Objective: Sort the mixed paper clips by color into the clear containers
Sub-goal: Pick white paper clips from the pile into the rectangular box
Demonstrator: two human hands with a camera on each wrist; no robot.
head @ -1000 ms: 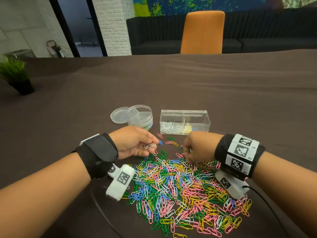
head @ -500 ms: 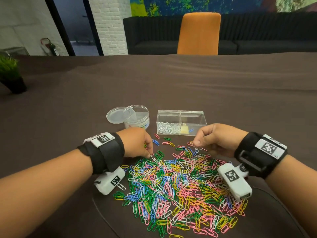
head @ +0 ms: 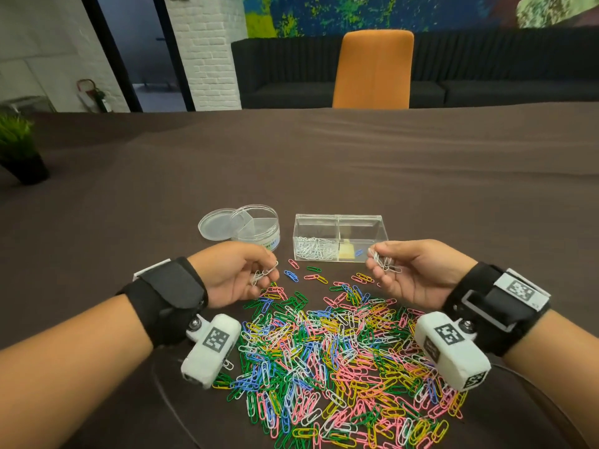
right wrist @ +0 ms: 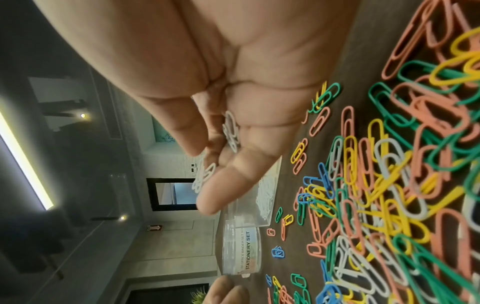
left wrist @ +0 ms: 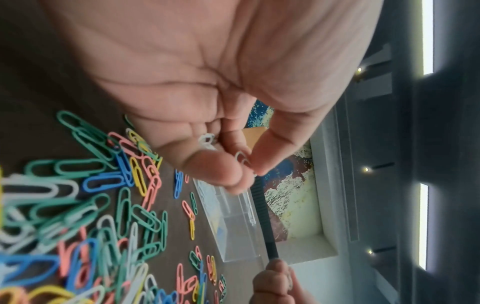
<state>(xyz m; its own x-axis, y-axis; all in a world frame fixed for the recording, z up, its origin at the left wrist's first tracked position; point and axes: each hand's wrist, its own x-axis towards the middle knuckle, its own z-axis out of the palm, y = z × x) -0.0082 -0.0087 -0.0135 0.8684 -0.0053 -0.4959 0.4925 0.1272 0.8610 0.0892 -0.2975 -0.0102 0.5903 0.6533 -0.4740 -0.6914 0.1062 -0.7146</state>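
My left hand (head: pixel 238 273) has lifted off the pile (head: pixel 340 358) near the table's (head: pixel 324 163) near edge, pinching white clips (head: pixel 264 275), and my right hand (head: pixel 411 270) has turned palm-up, fingers curled around its own bunch (head: pixel 385 264). So both loads look ready for the box (head: pixel 340 238) beyond, whose left half holds whites. Only the right wrist view reads the tub's (right wrist: pixel 240 246) label.

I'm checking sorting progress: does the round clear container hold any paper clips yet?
No, in the head view the round clear container shows only bare dividers inside, while the white clips lie in the rectangular clear box.
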